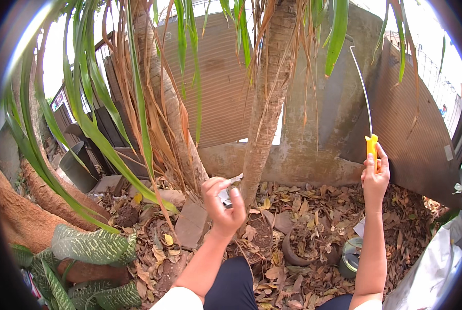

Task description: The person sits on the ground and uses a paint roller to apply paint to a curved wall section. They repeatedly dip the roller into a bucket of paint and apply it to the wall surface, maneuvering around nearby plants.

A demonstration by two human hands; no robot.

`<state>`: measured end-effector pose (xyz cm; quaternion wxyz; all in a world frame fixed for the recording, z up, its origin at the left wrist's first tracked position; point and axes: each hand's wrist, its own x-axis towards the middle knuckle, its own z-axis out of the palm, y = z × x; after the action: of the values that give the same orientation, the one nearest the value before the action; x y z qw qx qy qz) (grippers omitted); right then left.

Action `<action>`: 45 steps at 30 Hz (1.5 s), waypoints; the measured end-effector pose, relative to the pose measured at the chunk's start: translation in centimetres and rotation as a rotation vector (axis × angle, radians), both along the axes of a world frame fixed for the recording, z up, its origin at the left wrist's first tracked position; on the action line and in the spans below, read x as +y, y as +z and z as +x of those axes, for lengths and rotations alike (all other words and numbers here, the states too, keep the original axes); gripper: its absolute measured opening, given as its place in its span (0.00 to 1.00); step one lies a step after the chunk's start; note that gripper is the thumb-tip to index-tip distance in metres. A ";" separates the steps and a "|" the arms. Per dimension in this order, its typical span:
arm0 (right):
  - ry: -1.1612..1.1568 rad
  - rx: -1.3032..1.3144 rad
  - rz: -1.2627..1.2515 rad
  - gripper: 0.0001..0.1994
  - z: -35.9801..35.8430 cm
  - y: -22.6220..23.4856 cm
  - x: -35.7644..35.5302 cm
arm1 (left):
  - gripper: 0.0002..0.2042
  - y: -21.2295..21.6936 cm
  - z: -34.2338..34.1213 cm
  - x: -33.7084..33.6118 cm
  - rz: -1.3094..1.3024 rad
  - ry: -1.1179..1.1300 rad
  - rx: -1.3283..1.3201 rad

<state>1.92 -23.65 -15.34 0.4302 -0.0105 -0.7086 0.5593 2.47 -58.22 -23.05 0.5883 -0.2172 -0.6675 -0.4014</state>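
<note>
My right hand is raised and closed around the yellow handle of a knife. Its long thin blade points straight up in front of a concrete wall. My left hand is curled near the base of a slim tree trunk, pinching a small pale scrap between thumb and fingers. Dry brown hanging leaves droop from a second, leaning trunk to the left of that hand. Both forearms come up from the lower edge, over my dark trouser leg.
Dead leaves cover the ground. A half-buried clay pot and a round tin lie between my arms. A dark bucket stands at left, a spotted green plant at lower left, a white sack at right.
</note>
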 end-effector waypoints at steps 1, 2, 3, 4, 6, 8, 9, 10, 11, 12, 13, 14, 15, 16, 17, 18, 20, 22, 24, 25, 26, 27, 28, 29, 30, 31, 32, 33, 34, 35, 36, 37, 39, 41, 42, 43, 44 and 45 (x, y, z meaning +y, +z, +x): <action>-0.001 0.001 0.005 0.19 -0.2 0.2 -0.4 | 0.10 0.3 0.6 -1.4 -0.027 0.051 0.016; -0.011 0.015 0.056 0.20 -0.6 0.4 -0.8 | 0.10 0.8 1.2 -2.6 -0.049 0.086 0.036; -0.041 0.033 0.110 0.20 -1.0 0.6 -1.0 | 0.10 1.3 1.4 -3.7 -0.097 0.149 0.045; -0.034 0.029 0.093 0.21 -1.4 0.9 -1.5 | 0.10 2.0 1.4 -4.4 -0.134 0.259 0.059; -0.063 0.059 0.132 0.22 -2.4 1.5 -1.6 | 0.11 3.1 0.6 -5.0 -0.163 0.318 0.075; -0.130 0.105 0.220 0.21 -3.5 2.5 -1.7 | 0.12 3.7 -0.5 -5.2 -0.185 0.401 0.097; -0.160 0.117 0.253 0.21 -4.0 3.2 -2.0 | 0.12 4.2 -1.2 -5.3 -0.198 0.457 0.114; -0.181 0.110 0.270 0.22 -4.5 3.9 -1.8 | 0.12 4.2 -1.8 -5.2 -0.206 0.505 0.125; -0.196 0.107 0.286 0.22 -5.2 4.7 -1.7 | 0.13 4.1 -2.2 -5.3 -0.225 0.529 0.135; -0.191 0.127 0.281 0.22 -5.9 5.4 -1.6 | 0.13 3.9 -2.5 -5.6 -0.243 0.552 0.145; -0.170 0.151 0.287 0.22 -7.0 6.0 -1.3 | 0.14 3.9 -2.8 -6.0 -0.264 0.580 0.159; -0.176 0.164 0.283 0.23 -7.8 6.8 -1.2 | 0.14 3.9 -3.0 -6.4 -0.257 0.542 0.175; -0.181 0.177 0.279 0.23 -8.6 7.7 -1.1 | 0.14 4.1 -3.1 -6.8 -0.258 0.537 0.184; -0.189 0.198 0.302 0.24 -9.6 8.4 -1.1 | 0.14 4.4 -3.2 -7.3 -0.266 0.540 0.192; -0.206 0.216 0.333 0.24 -10.6 9.0 -0.7 | 0.14 4.8 -3.2 -6.9 -0.265 0.533 0.198; -0.210 0.249 0.344 0.25 -11.7 9.6 -0.2 | 0.14 5.5 -3.0 -6.5 -0.323 0.642 0.212; -0.228 0.285 0.387 0.25 -13.4 10.7 -0.2 | 0.15 5.5 -3.3 -6.7 -0.352 0.729 0.245; -0.244 0.286 0.404 0.25 -14.5 12.0 -0.4 | 0.15 5.6 -3.8 -6.8 -0.368 0.779 0.271; -0.255 0.232 0.388 0.25 -15.1 13.0 -0.5 | 0.15 5.5 -4.2 -7.0 -0.379 0.796 0.288; -0.258 0.204 0.380 0.25 -15.3 13.5 -0.6 | 0.15 5.4 -4.3 -7.1 -0.379 0.807 0.289; -0.263 0.189 0.368 0.25 -15.5 14.1 -0.8 | 0.15 5.3 -4.5 -7.2 -0.379 0.817 0.290; -0.269 0.189 0.386 0.25 -15.7 14.5 -0.9 | 0.15 5.2 -4.5 -7.3 -0.379 0.828 0.291; -0.276 0.190 0.403 0.25 -16.1 15.0 -0.7 | 0.15 5.2 -4.6 -7.3 -0.381 0.831 0.292; -0.283 0.191 0.421 0.25 -16.4 15.4 -0.6 | 0.15 5.1 -4.6 -7.3 -0.383 0.834 0.294; -0.278 0.193 0.427 0.25 -16.7 15.6 -0.5 | 0.15 5.1 -4.6 -7.3 -0.385 0.837 0.296; -0.286 0.177 0.425 0.25 -17.0 15.9 -0.5 | 0.15 5.0 -4.7 -7.3 -0.384 0.838 0.295; -0.295 0.161 0.423 0.24 -17.4 16.1 -0.5 | 0.14 5.0 -4.8 -7.3 -0.382 0.838 0.295; -0.304 0.145 0.421 0.24 -17.6 16.3 -0.4 | 0.14 4.9 -4.9 -7.2 -0.380 0.837 0.295; -0.310 0.116 0.435 0.24 -17.8 16.5 -0.3 | 0.14 5.0 -5.0 -7.3 -0.383 0.834 0.304; -0.318 0.087 0.449 0.24 -17.9 16.6 -0.1 | 0.14 5.0 -5.1 -7.2 -0.386 0.829 0.313; -0.328 0.057 0.463 0.24 -18.0 16.7 0.1 | 0.14 5.1 -5.2 -7.1 -0.387 0.823 0.322; -0.324 0.033 0.473 0.24 -18.0 16.2 -0.4 | 0.14 5.1 -5.0 -7.3 -0.391 0.837 0.312; -0.335 -0.020 0.495 0.24 -16.8 14.8 -1.1 | 0.13 5.1 -4.8 -7.2 -0.391 0.846 0.294; -0.333 -0.071 0.491 0.25 -16.0 12.4 -1.4 | 0.13 5.2 -4.7 -7.1 -0.393 0.848 0.295; -0.335 -0.065 0.495 0.25 -15.6 10.7 -1.5 | 0.13 5.2 -4.7 -6.9 -0.393 0.848 0.293; -0.339 -0.055 0.498 0.25 -15.3 9.1 -1.4 | 0.13 5.2 -4.6 -6.8 -0.395 0.846 0.296; -0.316 -0.080 0.467 0.24 -14.6 7.5 -2.3 | 0.13 5.3 -4.4 -7.0 -0.405 0.856 0.298; -0.301 -0.103 0.439 0.23 -13.8 6.2 -2.8 | 0.13 5.4 -4.4 -7.1 -0.407 0.860 0.302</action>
<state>-11.91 -26.48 -9.12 0.4637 -0.0504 -0.8244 0.3207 -1.93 -65.33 -17.61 0.7365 -0.0883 -0.6687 0.0520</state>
